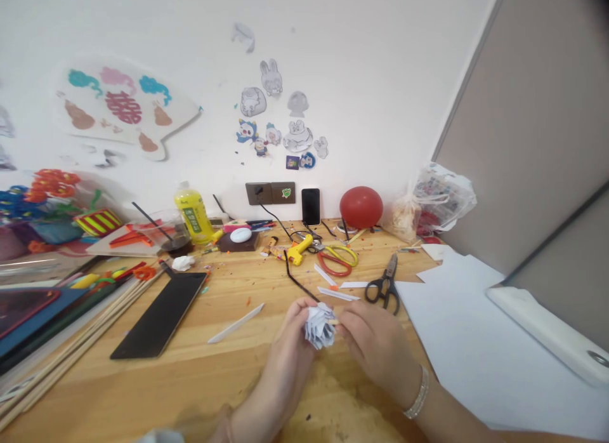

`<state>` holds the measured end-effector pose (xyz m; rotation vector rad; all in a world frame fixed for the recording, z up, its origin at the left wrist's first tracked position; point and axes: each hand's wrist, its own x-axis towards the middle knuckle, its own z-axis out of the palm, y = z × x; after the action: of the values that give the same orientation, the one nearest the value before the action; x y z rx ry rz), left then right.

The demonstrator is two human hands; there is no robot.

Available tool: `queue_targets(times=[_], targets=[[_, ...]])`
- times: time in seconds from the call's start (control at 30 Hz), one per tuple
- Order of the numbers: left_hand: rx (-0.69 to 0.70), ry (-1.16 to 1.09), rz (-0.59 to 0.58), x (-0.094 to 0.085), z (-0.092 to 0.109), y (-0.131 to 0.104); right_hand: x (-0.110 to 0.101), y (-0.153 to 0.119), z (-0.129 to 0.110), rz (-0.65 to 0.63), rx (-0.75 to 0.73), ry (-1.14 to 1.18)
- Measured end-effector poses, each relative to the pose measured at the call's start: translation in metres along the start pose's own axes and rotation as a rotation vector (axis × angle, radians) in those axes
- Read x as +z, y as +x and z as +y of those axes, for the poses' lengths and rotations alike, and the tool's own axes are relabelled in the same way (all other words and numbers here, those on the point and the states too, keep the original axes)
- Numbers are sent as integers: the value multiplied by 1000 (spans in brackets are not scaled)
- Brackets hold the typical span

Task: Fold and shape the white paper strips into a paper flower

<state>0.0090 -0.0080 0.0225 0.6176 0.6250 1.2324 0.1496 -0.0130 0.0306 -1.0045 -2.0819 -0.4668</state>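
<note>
Above the front middle of the table, my left hand (294, 336) is closed around a white paper flower (320, 326) made of many folded, pointed strips. A thin black stem (299, 283) sticks out behind the flower, bent near its far end. My right hand (373, 338), with a sparkling bracelet at the wrist, pinches a short pale stick (332, 322) whose tip touches the flower's right side. Just beyond the hands lie white paper strips (337, 294) and black-handled scissors (384, 287). Another paper strip (236, 323) lies to the left.
A black tablet (162, 316) and long wooden sticks (80, 344) lie left. Farther back are a yellow bottle (195, 213), a cup of dark liquid (175, 237), a yellow glue gun (299, 249), a red balloon (361, 207) and a phone (311, 206). White paper sheets (476, 341) cover the right.
</note>
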Motion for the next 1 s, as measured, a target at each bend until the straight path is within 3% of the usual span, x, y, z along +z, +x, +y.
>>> queue_targets(times=[0.6,0.87,1.0], targets=[[-8,40,-27,-2,-3,1,2,-4,1,-53,84,197],[0,118,-48,-6,-4,1,-1,-3,1,-95,26,41],[-2,96,-89,-5,-3,1,0,-3,3,-135,78,89]])
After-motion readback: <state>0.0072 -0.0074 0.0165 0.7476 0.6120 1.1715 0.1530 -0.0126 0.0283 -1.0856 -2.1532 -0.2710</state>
